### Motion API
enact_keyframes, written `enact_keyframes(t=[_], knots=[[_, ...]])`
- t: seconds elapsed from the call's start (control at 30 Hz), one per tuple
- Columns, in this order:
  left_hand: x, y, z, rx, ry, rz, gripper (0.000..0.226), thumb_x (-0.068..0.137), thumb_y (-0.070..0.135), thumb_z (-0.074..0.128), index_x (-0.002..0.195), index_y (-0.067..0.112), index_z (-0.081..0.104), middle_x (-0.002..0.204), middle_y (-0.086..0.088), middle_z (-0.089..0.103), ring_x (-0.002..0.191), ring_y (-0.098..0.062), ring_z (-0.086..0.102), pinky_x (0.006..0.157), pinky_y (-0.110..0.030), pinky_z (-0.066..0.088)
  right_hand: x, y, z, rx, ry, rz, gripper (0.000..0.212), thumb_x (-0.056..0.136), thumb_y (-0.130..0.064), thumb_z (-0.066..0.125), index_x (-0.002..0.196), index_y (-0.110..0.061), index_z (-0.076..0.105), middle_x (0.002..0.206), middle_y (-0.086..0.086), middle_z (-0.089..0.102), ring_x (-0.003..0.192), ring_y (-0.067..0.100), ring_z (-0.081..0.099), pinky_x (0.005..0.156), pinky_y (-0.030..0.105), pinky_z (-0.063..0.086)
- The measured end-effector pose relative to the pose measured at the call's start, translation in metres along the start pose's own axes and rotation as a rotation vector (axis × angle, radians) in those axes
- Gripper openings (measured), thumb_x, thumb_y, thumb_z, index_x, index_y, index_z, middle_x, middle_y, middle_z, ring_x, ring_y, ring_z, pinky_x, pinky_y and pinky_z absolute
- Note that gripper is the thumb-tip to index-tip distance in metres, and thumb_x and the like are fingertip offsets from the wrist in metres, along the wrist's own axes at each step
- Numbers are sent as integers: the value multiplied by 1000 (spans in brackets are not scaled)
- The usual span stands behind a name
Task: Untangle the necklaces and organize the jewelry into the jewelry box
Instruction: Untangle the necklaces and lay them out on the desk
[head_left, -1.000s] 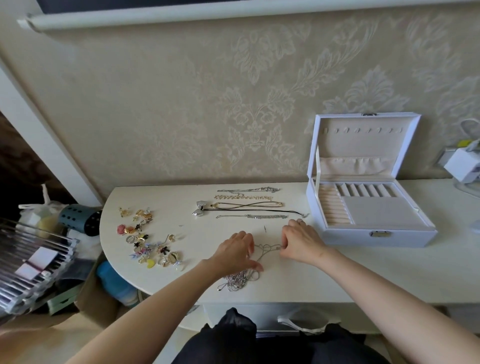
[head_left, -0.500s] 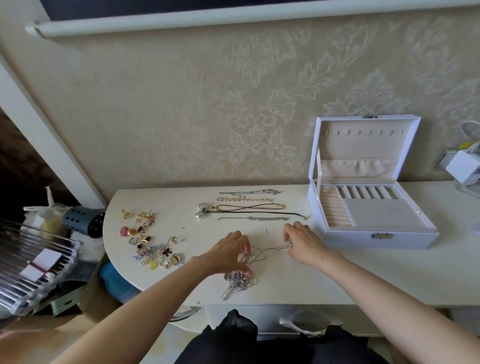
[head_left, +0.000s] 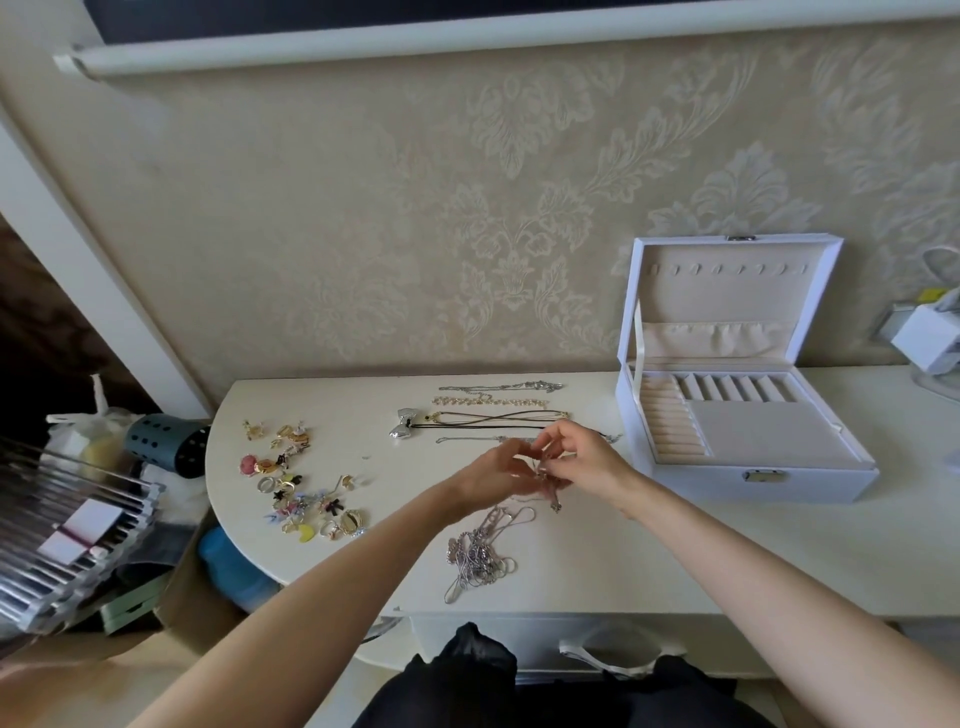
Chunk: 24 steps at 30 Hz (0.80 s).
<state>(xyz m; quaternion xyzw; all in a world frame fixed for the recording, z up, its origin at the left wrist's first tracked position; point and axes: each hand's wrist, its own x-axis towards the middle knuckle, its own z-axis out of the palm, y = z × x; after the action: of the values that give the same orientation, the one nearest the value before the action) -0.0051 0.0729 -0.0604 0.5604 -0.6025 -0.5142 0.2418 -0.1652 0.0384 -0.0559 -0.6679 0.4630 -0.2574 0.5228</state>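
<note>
The fingertips (head_left: 525, 460) of the left hand (head_left: 496, 475) and those of the right hand (head_left: 592, 462) are meeting just above the table (head_left: 727, 561). Both are pinching a thin silver chain (head_left: 544, 470) between thumb and forefinger, with the other fingers loosely curled. The two hands are almost touching each other at the fingertips. A small pendant (head_left: 556, 503) is hanging from the held chain, just under the right hand. From the hands, loops of chain are running down to a tangle of silver necklaces (head_left: 480, 558), which is lying on the table near its front edge.

Behind the hands, several necklaces are lying straight in rows: a silver one (head_left: 501, 387) nearest the wall, then a gold link chain (head_left: 491, 401), then a black cord necklace (head_left: 498, 418) with a silver bow pendant (head_left: 405, 425) at its left end, and a fine silver chain (head_left: 467, 439) partly hidden by the fingers.

To the left, a scattered heap of earrings and rings (head_left: 301, 483) is lying on the rounded end of the table. To the right, the white jewelry box (head_left: 691, 480) is standing open, its lid upright against the wall. Its beige ring rolls and compartments are showing, and I cannot see any jewelry inside.
</note>
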Motion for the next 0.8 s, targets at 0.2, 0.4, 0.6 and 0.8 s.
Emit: enact_keyframes(t=[0.2, 0.4, 0.6, 0.8], knots=[[-2, -1, -16, 120, 158, 31, 17, 93, 17, 56, 80, 13, 65, 77, -7, 66, 64, -10, 59, 59, -20, 36, -1, 5, -7, 55, 40, -8, 18, 85, 5, 59, 94, -12, 60, 75, 6, 69, 57, 16, 58, 57, 21, 44], [-7, 6, -30, -65, 309, 94, 21, 94, 12, 52, 75, 11, 62, 60, 0, 45, 57, -12, 44, 56, -21, 49, -1, 13, -7, 58, 103, 57, 19, 87, 3, 57, 96, -10, 68, 74, 7, 67, 53, 7, 55, 52, 12, 41], [-9, 4, -32, 12, 436, 114, 19, 85, 10, 54, 66, 13, 56, 49, 6, 40, 52, -12, 37, 44, -17, 33, -2, 22, -5, 7, 167, 87, 17, 88, -2, 55, 86, -13, 68, 65, 1, 56, 54, 11, 48, 47, 12, 39], [-13, -4, -42, -8, 535, 71, 13, 74, 24, 51, 70, 12, 56, 66, -3, 49, 61, -13, 41, 55, -21, 36, 2, 31, -12, -20, 237, 95, 9, 86, -8, 64, 86, -14, 71, 67, -1, 57, 57, 11, 48, 52, 17, 41]])
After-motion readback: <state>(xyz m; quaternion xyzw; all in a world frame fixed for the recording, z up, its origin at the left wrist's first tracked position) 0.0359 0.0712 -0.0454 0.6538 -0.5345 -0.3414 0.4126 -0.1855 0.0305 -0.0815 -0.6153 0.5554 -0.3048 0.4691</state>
